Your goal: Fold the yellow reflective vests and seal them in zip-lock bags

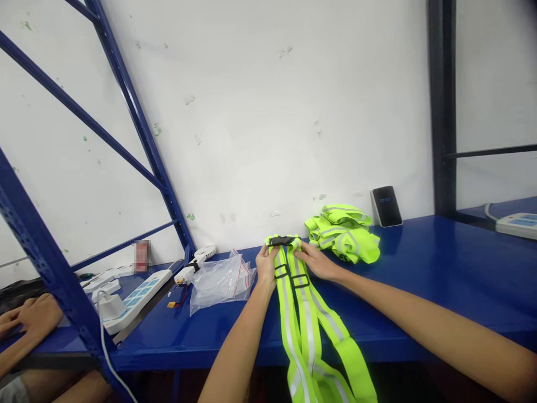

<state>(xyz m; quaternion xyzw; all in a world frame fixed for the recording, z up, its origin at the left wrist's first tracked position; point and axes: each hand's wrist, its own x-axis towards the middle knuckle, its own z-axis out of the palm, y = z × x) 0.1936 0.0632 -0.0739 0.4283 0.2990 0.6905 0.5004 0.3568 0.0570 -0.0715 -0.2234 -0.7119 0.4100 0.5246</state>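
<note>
A neon yellow reflective strap harness (308, 330) with grey stripes lies across the blue shelf (440, 268) and hangs over its front edge. Its black buckle (280, 241) sits at the far end. My left hand (265, 264) pinches the straps just left of the buckle. My right hand (315, 261) holds the straps on the right side, fingers closed on the fabric. Both hands are close together at the harness top.
A pile of folded neon harnesses (343, 232) lies behind my right hand. Clear zip bags (220, 280) lie to the left, beside a small white fan (197, 263) and a white power strip (134, 299). A dark phone (386, 206) leans on the wall. Another person's hands (31, 319) rest at far left.
</note>
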